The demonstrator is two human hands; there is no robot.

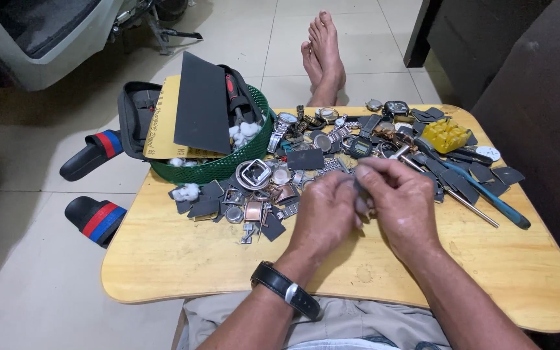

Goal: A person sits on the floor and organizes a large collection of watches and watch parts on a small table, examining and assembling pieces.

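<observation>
My left hand and my right hand meet over the middle of a low wooden table. Both pinch a small dark piece between their fingertips; most of it is hidden by my fingers. A black wristwatch is on my left wrist. Just beyond my hands lies a heap of metal watch cases, watch faces, bracelet links and dark sandpaper scraps.
A green basket at the table's back left holds sandpaper sheets, a pouch and cotton wads. A blue-handled tool, a metal rod and a yellow block lie at right. Sandals rest on the tiled floor; bare feet lie beyond the table.
</observation>
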